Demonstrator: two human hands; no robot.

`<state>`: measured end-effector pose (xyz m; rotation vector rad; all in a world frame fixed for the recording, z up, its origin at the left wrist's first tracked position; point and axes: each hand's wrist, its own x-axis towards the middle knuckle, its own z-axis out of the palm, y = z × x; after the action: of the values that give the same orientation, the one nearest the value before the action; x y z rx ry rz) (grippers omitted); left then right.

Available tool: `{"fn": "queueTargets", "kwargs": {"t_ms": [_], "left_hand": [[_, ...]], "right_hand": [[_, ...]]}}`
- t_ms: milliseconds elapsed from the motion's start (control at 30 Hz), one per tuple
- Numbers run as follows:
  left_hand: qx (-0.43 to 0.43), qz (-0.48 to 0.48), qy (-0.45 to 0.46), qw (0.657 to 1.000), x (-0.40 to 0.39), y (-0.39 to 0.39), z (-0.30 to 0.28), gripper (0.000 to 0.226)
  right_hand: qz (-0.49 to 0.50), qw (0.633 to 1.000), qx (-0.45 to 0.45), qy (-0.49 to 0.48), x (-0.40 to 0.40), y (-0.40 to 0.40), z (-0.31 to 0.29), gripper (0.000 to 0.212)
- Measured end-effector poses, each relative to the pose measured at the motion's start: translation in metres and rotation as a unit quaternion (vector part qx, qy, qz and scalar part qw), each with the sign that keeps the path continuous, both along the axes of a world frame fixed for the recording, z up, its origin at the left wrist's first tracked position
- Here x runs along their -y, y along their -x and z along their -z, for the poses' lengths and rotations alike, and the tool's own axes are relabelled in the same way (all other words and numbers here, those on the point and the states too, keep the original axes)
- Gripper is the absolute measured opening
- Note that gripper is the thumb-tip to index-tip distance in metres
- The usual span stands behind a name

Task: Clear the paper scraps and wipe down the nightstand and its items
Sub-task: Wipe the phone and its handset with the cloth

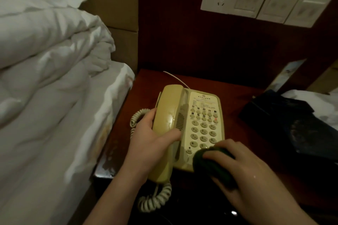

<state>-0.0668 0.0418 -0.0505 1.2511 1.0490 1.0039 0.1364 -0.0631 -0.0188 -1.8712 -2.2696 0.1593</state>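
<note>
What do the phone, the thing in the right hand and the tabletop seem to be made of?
The phone looks like glossy beige plastic: light glints off the handset that the left hand grips. The dark cloth under the right hand seems soft, fuzzy fabric, bunched and matte. The nightstand appears reddish-brown polished wood or veneer; which, the view cannot settle.

Telephone (199, 124): keypad digits and printed label too blurred to read; no other text legible.
</note>
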Motion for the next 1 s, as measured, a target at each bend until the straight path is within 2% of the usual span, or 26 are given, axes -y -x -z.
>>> {"fn": "queueTargets", "kwargs": {"t_ms": [100,200,300,467,633,733,867,1000], "left_hand": [[0.001,0.002,0.005,1.0,0.001,0.0,-0.001,0.046],[0.002,-0.002,0.005,1.0,0.001,0.0,0.0,0.044],[0.001,-0.003,0.006,1.0,0.001,0.0,-0.001,0.047],[0.001,-0.002,0.004,1.0,-0.001,0.0,0.0,0.042],[-0.001,-0.002,-0.001,1.0,-0.001,0.001,0.001,0.043],[-0.004,-0.002,0.004,1.0,0.001,0.0,0.0,0.046],[-0.012,-0.01,0.003,1.0,0.001,-0.001,0.001,0.045],[-0.012,-0.009,0.004,1.0,0.001,-0.002,0.001,0.047]], "right_hand": [[0.028,0.999,0.008,-0.027,-0.028,-0.014,-0.003,0.05],[0.103,0.989,0.035,-0.096,-0.074,-0.031,-0.007,0.045],[0.148,0.983,0.044,-0.103,-0.097,-0.034,-0.01,0.042],[0.082,0.993,0.043,-0.067,-0.047,-0.016,-0.009,0.047],[0.055,0.998,-0.006,-0.009,0.013,-0.003,0.009,0.062],[0.06,0.997,-0.009,-0.056,-0.01,-0.014,0.012,0.053],[0.157,0.98,-0.017,-0.125,-0.077,-0.033,0.006,0.04],[0.183,0.975,-0.015,-0.124,-0.09,-0.03,0.006,0.038]]}}
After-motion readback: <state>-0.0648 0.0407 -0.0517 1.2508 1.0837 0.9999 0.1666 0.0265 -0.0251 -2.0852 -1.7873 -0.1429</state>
